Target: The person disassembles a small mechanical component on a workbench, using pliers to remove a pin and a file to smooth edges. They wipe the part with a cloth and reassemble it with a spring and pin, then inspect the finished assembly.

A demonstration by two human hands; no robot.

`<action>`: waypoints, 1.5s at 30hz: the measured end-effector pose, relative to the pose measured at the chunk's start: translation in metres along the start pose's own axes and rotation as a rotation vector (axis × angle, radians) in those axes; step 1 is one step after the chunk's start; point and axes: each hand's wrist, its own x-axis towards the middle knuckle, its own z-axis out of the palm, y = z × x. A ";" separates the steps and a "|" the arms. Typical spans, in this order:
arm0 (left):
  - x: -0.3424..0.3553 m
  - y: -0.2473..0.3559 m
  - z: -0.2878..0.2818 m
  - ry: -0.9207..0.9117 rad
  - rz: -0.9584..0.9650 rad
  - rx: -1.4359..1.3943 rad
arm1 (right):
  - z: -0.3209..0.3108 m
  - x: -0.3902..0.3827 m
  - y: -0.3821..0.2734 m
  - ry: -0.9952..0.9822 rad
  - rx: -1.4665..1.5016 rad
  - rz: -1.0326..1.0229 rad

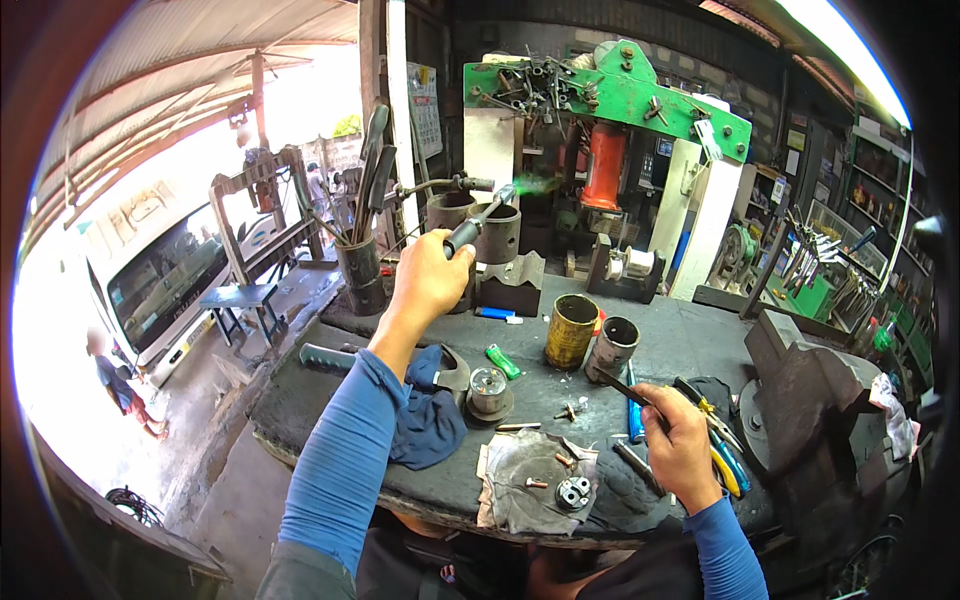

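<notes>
Clasped in the left grip (432, 275), fingers wrapped round the dark handle: a torch (463, 236), raised over the far left part of the surface (680, 345), long axis slanting from near left to far right, metal nozzle pointing far and right, with a faint greenish flame (537, 186) just off the tip. Beside the nozzle in view, a rusty pipe (422, 186), almost level, end toward the right. Pinched between thumb and fingers of the right grip (683, 440), at near right: a thin dark strip (628, 388), flat and dull, slanting from near right to far left, tip before a sooty grey can (613, 347), contact impossible to tell. At far left, a printed sheet (424, 110) with lettering too small to read. Left of the grey can, a stained yellow can (572, 335), round and open-topped. Nearer and left, a crinkled green packet (503, 361), a round glassy jar (488, 387) and a crumpled blue cloth (428, 425). At near centre, a wrinkled grey rag (515, 505) under a round, holed metal part (573, 492).
</notes>
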 end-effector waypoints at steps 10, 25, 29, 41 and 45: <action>-0.068 -0.057 -0.001 0.287 -0.013 -0.505 | -0.040 0.058 0.011 0.215 -0.181 -0.014; -0.163 -0.125 0.014 -0.005 -0.055 0.124 | 0.096 0.211 0.049 -0.576 -0.704 0.026; -0.163 -0.128 0.013 -0.023 -0.069 0.128 | 0.097 0.222 0.058 -0.632 -0.639 0.090; -0.162 -0.130 0.018 -0.016 -0.078 0.099 | 0.101 0.223 0.064 -0.625 -0.577 0.140; -0.161 -0.128 0.010 -0.022 -0.088 0.100 | 0.088 0.229 0.060 -0.574 -0.426 0.203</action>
